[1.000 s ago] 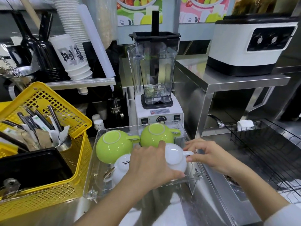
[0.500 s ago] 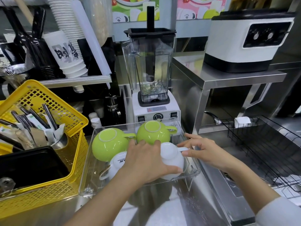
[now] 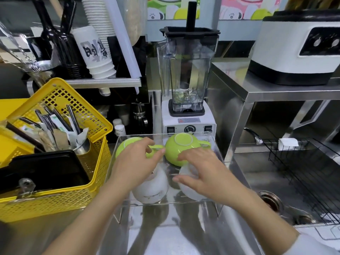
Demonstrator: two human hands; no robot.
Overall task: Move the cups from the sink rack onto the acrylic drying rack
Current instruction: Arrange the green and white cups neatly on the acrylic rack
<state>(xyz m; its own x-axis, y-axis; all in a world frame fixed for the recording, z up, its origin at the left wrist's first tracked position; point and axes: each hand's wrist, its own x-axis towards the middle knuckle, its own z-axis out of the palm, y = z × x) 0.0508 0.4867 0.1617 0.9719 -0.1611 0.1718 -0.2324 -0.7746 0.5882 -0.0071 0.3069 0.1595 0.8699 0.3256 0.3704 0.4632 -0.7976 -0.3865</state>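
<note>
The clear acrylic drying rack (image 3: 219, 155) sits at the centre of the steel counter. It holds two upside-down green cups at the back, one left (image 3: 127, 144) and one right (image 3: 184, 146), and two upside-down white cups at the front, one left (image 3: 150, 188) and one right (image 3: 187, 192). My left hand (image 3: 134, 162) lies over the left cups, its fingertips pinching the left green cup's handle. My right hand (image 3: 204, 172) is curled over the right white cup, fingertips touching the right green cup. The black wire sink rack (image 3: 303, 172) at the right shows no cups.
A yellow basket (image 3: 55, 205) with utensils and a black tray stands just left of the acrylic rack. A blender (image 3: 187, 89) stands right behind it. A steel shelf with a white appliance (image 3: 298, 52) overhangs the sink (image 3: 270, 199) at the right.
My left hand has shifted left from the right white cup to the left green cup's handle. My right hand has moved from that white cup's handle onto its top.
</note>
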